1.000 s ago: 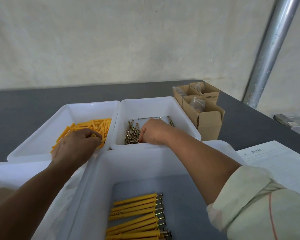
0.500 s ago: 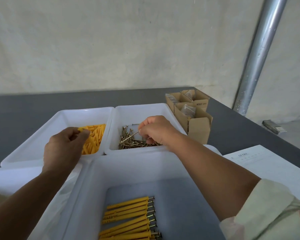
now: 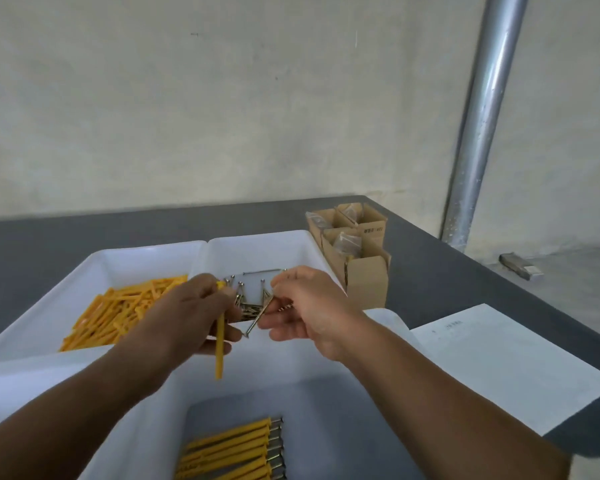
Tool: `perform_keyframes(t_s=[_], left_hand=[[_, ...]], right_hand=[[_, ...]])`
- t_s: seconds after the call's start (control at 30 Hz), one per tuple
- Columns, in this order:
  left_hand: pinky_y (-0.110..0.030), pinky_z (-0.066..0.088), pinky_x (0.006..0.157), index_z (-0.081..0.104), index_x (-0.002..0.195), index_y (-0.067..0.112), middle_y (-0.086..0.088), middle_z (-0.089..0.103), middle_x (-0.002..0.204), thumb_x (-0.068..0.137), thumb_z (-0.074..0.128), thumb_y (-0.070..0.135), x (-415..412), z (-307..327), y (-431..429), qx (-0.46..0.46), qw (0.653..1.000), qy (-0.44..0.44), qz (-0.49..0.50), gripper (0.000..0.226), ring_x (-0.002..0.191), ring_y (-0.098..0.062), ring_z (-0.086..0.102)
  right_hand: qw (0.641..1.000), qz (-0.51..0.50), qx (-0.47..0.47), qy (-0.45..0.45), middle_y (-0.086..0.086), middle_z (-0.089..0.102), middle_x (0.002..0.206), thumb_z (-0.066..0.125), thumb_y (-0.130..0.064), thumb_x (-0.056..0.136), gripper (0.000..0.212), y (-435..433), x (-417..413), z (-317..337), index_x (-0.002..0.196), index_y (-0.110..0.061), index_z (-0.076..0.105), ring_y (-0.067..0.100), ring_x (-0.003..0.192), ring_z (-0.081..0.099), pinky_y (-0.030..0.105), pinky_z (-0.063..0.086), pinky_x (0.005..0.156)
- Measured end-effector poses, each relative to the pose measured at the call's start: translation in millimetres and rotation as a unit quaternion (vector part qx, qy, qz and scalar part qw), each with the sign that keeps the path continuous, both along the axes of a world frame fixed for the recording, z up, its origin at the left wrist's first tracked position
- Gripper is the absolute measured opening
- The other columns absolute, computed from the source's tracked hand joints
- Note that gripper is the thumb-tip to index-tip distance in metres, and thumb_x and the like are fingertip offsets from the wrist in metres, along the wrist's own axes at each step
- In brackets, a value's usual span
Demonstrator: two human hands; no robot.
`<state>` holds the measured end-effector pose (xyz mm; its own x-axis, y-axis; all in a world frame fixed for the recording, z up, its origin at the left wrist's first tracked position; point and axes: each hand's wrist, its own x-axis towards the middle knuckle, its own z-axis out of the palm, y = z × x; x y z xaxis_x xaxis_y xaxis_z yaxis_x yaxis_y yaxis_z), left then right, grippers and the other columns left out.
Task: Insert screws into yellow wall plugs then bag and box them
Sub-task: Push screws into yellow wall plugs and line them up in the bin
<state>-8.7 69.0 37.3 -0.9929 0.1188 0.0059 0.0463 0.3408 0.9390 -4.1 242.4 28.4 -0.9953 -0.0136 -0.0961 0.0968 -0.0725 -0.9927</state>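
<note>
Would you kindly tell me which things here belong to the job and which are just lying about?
Job: yellow plug in left hand; screw in right hand; plug bin; screw bin; bin of finished plugs; cardboard boxes.
Lying about: paper sheet; metal pole.

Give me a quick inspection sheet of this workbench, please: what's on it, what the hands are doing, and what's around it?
Surface: dark grey table.
Job's things: loose plugs in the left tub; loose screws in the right tub; finished plugs with screws in them, lined up in the near tub; open cardboard boxes with bags inside, to the right of the tubs.
Clutter: paper sheet near the table's right edge.
Hands: left hand holds one yellow wall plug roughly upright; right hand pinches a screw, apart from the plug.
Cables: nothing seen.
Surroundings: pale wall; metal pole at the right.
</note>
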Motion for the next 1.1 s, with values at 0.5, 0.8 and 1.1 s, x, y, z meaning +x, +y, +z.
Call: perform_keyframes(t_s=[0.5,0.8,1.1], left_hand=[[-0.025,0.042,0.053,0.063,0.089,-0.001,-0.002,0.059,0.062,0.098,0.055,0.017,7,-31,1,-0.017,0.997,-0.055,-0.056,0.022,0.055,-0.011,0.052],[-0.021,0.039,0.043,0.07,0.098,0.013,0.002,0.063,0.064,0.097,0.054,0.031,7,-27,-6,0.003,0.999,-0.019,-0.047,0.024,0.048,-0.008,0.051],[-0.019,0.035,0.04,0.066,0.109,0.027,0.003,0.064,0.065,0.1,0.051,0.025,7,-26,-7,-0.005,0.999,0.006,-0.051,0.017,0.046,-0.006,0.048]], right_hand=[[0.994,0.027,0.095,0.04,0.005,0.068,0.076,0.055,-0.017,0.097,0.013,-13,2,-6,0.097,-0.011,0.067,0.013,0.062,0.067,0.025,0.055,0.053],[0.902,-0.01,0.392,0.181,-0.001,0.065,0.077,0.044,-0.028,0.101,0.019,-5,3,3,0.086,-0.021,0.054,0.022,0.07,0.067,0.037,0.059,0.059],[0.743,-0.009,0.61,0.276,0.002,0.053,0.081,0.043,-0.023,0.1,0.028,4,0,-7,0.1,-0.026,0.071,0.021,0.077,0.05,0.031,0.037,0.059]])
